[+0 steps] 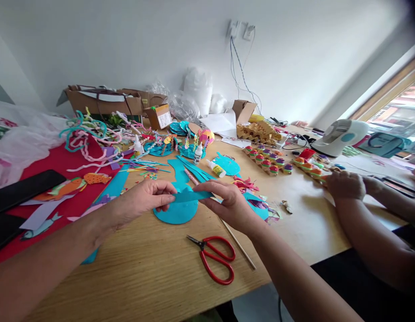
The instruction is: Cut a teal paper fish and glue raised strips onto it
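Between my two hands a short blue paper strip (187, 196) is stretched level above the table. My left hand (156, 195) pinches its left end between thumb and fingers. The other end is gripped by my right hand (228, 202), thumb below and fingers on top. Under the strip lies a round blue paper piece (178, 214), partly covered by it. Red-handled scissors (215, 257) rest nearer to me, blades pointing left. A thin wooden stick (239, 243) slants past them, partly hidden by my right hand. Several cut blue strips (201, 172) fan out beyond my hands.
Glue bottles (216, 168) stand and lie behind my hands. Red sheets (76, 156) with paper fish and a black phone-like slab (28, 190) are at left. Painted egg-carton pieces (269, 159) sit to the right, near another person's hands (346, 185). Cardboard boxes (103, 100) line the wall.
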